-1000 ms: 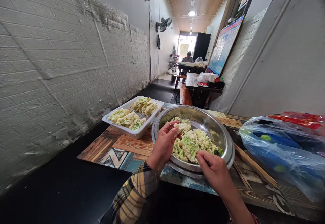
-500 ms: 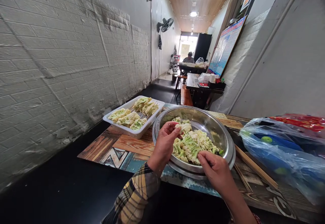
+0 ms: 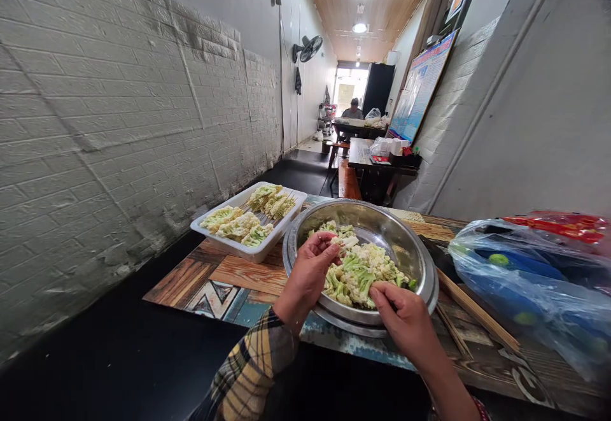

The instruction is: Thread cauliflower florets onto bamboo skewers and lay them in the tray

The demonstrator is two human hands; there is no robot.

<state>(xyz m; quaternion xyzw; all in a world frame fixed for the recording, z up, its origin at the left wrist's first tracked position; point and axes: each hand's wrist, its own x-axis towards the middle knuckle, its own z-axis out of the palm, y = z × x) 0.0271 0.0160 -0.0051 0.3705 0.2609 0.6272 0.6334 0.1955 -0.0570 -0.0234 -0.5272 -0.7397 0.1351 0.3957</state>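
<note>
A round steel basin [image 3: 410,246] sits on the patterned wooden table [image 3: 238,274], holding a heap of cauliflower florets [image 3: 363,271]. My left hand [image 3: 310,274], in a plaid sleeve, is over the basin's left side, its fingers pinched round one cauliflower floret [image 3: 344,241]. My right hand [image 3: 405,322] rests at the basin's near rim with fingers curled into the heap; what they grip is hidden. Left of the basin stands a white tray [image 3: 224,239] of cauliflower threaded on skewers [image 3: 248,217].
Loose bamboo sticks [image 3: 477,309] lie right of the basin beside a blue plastic bag [image 3: 529,281]. A brick wall runs along the left. Further tables and a seated person [image 3: 353,109] are down the corridor.
My left hand has turned the floret slightly between its fingers; my right hand has barely shifted at the rim. The view has tilted a little.
</note>
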